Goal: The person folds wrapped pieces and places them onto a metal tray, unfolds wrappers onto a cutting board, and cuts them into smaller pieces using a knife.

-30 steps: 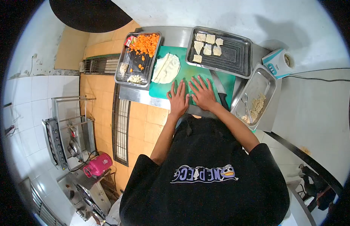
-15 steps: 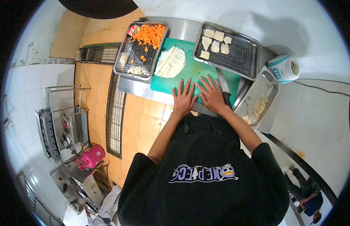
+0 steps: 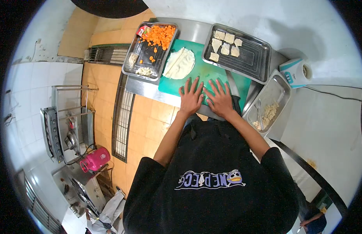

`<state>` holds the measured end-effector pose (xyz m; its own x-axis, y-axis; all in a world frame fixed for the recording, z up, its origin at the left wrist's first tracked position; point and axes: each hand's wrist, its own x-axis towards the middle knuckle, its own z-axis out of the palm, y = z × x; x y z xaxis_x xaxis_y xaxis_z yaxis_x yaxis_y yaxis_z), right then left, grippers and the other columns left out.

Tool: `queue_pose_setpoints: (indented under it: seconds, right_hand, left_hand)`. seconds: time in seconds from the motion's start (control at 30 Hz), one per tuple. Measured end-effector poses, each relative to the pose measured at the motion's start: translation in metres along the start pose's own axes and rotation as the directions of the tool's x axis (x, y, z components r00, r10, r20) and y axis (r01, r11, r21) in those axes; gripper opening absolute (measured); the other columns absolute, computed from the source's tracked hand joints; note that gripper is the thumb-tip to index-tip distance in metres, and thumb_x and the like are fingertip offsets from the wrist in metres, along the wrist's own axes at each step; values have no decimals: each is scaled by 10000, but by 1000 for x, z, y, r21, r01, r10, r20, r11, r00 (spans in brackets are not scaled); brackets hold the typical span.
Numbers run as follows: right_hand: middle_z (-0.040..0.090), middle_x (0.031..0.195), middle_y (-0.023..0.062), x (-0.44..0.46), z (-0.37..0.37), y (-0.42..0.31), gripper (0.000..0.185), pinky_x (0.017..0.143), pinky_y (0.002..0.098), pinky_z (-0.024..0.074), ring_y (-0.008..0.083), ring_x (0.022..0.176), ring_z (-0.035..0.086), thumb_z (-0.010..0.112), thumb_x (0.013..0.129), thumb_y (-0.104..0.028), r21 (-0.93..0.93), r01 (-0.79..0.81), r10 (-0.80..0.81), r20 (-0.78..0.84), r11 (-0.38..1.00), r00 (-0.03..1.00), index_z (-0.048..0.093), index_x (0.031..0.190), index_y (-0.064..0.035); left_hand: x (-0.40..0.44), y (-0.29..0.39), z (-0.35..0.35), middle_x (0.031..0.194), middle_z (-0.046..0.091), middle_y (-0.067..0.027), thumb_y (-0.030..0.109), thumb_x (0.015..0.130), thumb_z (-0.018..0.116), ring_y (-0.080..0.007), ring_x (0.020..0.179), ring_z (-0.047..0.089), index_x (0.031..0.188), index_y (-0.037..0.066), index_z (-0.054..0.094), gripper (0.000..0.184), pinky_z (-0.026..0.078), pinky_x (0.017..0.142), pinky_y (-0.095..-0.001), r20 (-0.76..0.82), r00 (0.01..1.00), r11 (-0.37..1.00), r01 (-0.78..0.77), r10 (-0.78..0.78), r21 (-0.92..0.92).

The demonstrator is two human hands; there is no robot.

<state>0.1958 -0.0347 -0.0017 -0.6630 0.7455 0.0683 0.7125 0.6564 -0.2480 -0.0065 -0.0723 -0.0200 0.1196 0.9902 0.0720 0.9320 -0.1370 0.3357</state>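
Both hands lie flat with fingers spread at the near edge of a green cutting board (image 3: 206, 80). My left hand (image 3: 191, 97) rests palm down below a pale round sheet of dough (image 3: 180, 63), apart from it. Beside it, my right hand (image 3: 220, 98) is palm down, holding nothing. Just right of that hand lies a knife (image 3: 232, 84), its dark handle towards me. The dough looks layered, with a straight fold or cut along its left part.
Left of the board, a metal tray (image 3: 143, 52) holds sliced carrots (image 3: 161, 36) and chopped pale pieces. A second tray (image 3: 255, 62) carries several dough pieces. Another pan (image 3: 280, 84) contains crumbly filling and a spoon. A white-blue appliance (image 3: 295, 72) stands right. Other people are at the lower edges.
The view has shifted slightly, so the table appears a little further right. My hands stay flat on the board. The person at lower right has moved lower in view.
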Motion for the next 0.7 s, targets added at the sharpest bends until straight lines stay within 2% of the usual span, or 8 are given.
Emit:
queue_pose_setpoints:
  seconds: [0.13, 0.37, 0.57, 0.63, 0.7]
  right_hand:
    - [340, 1708, 103, 2, 6, 0, 597, 1243, 657, 200, 376, 1578, 279, 596, 1004, -420, 5, -32, 32, -56, 999, 998, 510, 1573, -259]
    - [327, 1714, 112, 6, 13, 3, 566, 1243, 664, 186, 382, 1585, 259, 553, 1033, -412, 23, -37, 38, -62, 999, 997, 506, 1575, -257]
    - [338, 1708, 103, 17, 11, 8, 542, 1244, 666, 173, 387, 1584, 257, 538, 1044, -375, 113, -71, 78, -58, 991, 995, 522, 1565, -226]
    - [358, 1696, 97, 22, 12, 12, 538, 1248, 662, 165, 380, 1582, 260, 548, 1037, -352, 256, -134, 149, -41, 957, 988, 530, 1559, -218]
    - [367, 1690, 98, 26, 9, 12, 539, 1250, 659, 160, 372, 1583, 261, 556, 1033, -341, 221, -131, 143, -42, 967, 989, 530, 1559, -224]
  left_hand:
    - [-8, 5, 4, 1733, 284, -60, 384, 1038, 521, -395, 1579, 204, 1590, 221, 479, 577, 179, 1173, -690, 11, 1000, 1000, 30, -30, 2]
    - [-13, 10, 10, 1734, 283, -61, 380, 1047, 509, -403, 1585, 188, 1598, 221, 469, 574, 131, 1200, -696, -31, 998, 997, 48, -50, -55]
    - [-14, 9, 9, 1733, 283, -70, 368, 1049, 517, -390, 1584, 199, 1599, 166, 457, 589, 110, 1215, -672, -45, 998, 995, 43, -47, -85]
    - [-13, 7, 7, 1731, 287, -72, 355, 1053, 516, -386, 1580, 209, 1596, 112, 444, 599, 111, 1217, -657, -52, 998, 993, 40, -46, -107]
    - [-13, 7, 6, 1728, 292, -82, 346, 1058, 510, -391, 1576, 216, 1598, 88, 430, 604, 120, 1219, -644, -55, 998, 994, 37, -43, -106]
